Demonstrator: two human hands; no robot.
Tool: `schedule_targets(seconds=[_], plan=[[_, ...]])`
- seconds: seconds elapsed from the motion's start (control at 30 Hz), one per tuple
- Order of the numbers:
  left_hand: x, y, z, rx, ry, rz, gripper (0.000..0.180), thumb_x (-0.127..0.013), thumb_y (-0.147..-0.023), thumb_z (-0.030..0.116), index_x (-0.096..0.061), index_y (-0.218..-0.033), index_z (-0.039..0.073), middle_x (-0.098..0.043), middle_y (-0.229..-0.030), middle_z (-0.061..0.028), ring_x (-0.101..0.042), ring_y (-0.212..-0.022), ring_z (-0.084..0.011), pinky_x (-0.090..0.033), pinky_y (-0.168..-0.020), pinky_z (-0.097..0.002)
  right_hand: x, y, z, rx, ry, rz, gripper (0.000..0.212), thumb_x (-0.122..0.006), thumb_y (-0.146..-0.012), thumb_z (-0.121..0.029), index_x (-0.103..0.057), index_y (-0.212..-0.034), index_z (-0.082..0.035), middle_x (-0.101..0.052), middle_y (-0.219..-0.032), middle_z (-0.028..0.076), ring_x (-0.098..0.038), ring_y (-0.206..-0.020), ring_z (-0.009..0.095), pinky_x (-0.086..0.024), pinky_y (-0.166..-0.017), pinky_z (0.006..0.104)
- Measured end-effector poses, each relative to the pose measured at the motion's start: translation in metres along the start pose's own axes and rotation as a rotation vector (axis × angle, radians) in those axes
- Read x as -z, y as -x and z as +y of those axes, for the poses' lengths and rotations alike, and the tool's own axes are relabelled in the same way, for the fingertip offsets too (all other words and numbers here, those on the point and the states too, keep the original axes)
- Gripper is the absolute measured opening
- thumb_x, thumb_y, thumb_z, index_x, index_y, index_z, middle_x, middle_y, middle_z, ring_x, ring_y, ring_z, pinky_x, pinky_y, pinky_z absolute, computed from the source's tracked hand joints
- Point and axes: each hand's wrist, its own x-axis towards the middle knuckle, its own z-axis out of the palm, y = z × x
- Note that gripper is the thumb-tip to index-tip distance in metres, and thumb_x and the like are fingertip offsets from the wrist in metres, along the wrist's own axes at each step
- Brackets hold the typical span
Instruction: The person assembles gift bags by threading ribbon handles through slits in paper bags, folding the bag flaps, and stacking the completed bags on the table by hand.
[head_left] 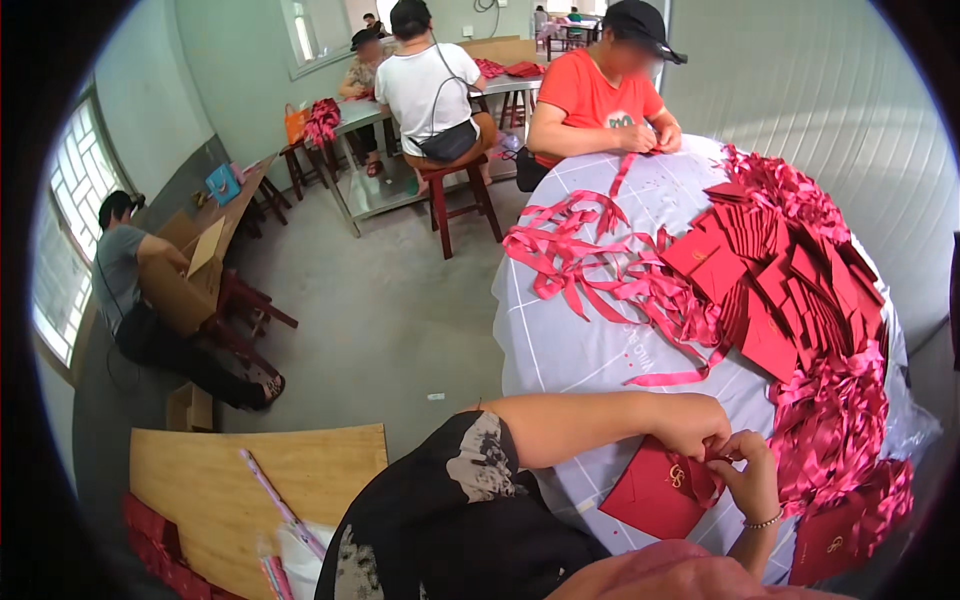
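Note:
A red envelope-like pouch with a gold emblem lies on the cloth-covered table in front of me. My left hand reaches across from the left, its fingers pinched together above the pouch's right side. Meeting it there is my right hand, a beaded bracelet on its wrist, its thumb and fingers closed as well. Between the two sets of fingertips is a red ribbon at the pouch's edge. The fingers partly hide where ribbon and pouch meet.
Stacked red pouches and heaps of pinkish-red ribbon cover the table's right side. Loose ribbons trail across its middle. Opposite, a person in a red shirt handles a ribbon. A wooden board stands at lower left.

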Motion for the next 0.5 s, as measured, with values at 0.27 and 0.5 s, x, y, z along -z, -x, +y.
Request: schedule_targets(seconds=[0.27, 0.5], plan=[[-0.009, 0.012, 0.007, 0.095, -0.176, 0.091, 0.023, -0.077, -0.074, 0.022, -0.072, -0.089, 0.006, -0.072, -0.083, -0.0147, -0.069, -0.080, -0.0363, -0.053, -0.071, -0.0476, -0.004, 0.003, -0.001, 0.044, 0.099, 0.027, 0.023, -0.078, -0.067, 0.005, -0.061, -0.083, -0.001, -0.062, -0.078, 0.008, -0.061, -0.075, 0.021, -0.050, -0.070, 0.0321], [-0.021, 0.006, 0.003, -0.015, -0.300, 0.038, 0.019, -0.075, -0.074, 0.024, -0.073, -0.086, 0.010, -0.070, -0.080, -0.0179, -0.069, -0.079, -0.0400, -0.054, -0.070, -0.0511, 0.008, 0.007, 0.016, -0.148, 0.041, -0.107, 0.008, -0.068, -0.087, -0.004, -0.067, -0.092, 0.001, -0.069, -0.086, 0.012, -0.068, -0.081, 0.022, -0.052, -0.073, 0.0331]])
